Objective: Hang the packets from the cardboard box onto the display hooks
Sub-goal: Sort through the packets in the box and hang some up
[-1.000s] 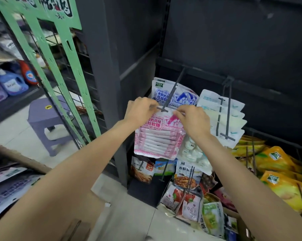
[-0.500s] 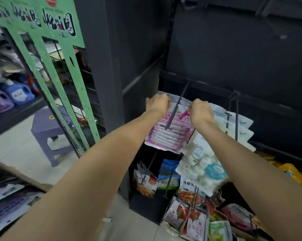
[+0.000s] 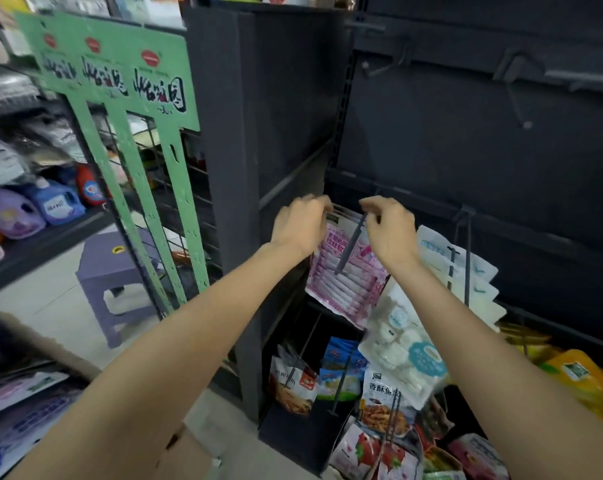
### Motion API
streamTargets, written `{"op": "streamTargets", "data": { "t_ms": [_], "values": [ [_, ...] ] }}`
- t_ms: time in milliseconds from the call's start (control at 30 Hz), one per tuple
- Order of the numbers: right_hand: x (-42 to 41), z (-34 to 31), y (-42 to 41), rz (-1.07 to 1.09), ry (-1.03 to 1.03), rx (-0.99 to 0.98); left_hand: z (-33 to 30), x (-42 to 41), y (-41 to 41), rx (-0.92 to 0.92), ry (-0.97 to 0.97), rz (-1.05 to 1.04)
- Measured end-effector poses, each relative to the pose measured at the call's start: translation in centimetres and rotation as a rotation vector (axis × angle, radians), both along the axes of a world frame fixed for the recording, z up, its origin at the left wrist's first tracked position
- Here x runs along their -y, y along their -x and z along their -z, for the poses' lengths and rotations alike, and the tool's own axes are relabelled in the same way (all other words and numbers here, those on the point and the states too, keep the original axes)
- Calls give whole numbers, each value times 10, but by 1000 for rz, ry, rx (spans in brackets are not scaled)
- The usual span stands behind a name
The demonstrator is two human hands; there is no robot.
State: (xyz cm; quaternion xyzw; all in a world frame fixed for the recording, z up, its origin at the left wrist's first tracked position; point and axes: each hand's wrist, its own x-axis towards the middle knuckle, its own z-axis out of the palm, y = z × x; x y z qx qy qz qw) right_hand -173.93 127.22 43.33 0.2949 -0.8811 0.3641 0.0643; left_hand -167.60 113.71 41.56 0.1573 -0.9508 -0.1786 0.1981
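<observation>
The left hand (image 3: 302, 225) and the right hand (image 3: 390, 230) both pinch the top edge of the pink packet (image 3: 345, 275), one at each top corner, fingers curled on it. The packet hangs on a dark hook (image 3: 350, 245) that pokes out between the 2 hands. Just to the right and lower, a white packet (image 3: 404, 348) of round sweets hangs, with pale packets (image 3: 466, 268) on another hook beside it. More snack bags (image 3: 331, 375) hang below. Far left stands a green rack (image 3: 127, 98), with a purple stool (image 3: 116, 271) behind it. The corner of a cardboard box (image 3: 175, 459) shows at the bottom
</observation>
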Motion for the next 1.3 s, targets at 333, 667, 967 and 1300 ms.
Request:
{"op": "streamTargets", "data": {
  "t_ms": [333,667,967,1300],
  "values": [
    [75,-14,-151,-414,-102,33,-17,47,-184,105,-104,-146],
    [186,68,-345,-750,-395,199,48,145,-409,376,-226,-414],
    [239,144,-403,-788,-581,188,96,170,-480,635,-189,-327],
    [233,111,-409,-632,-276,17,59,178,-497,279,53,-491]
  ]
}}
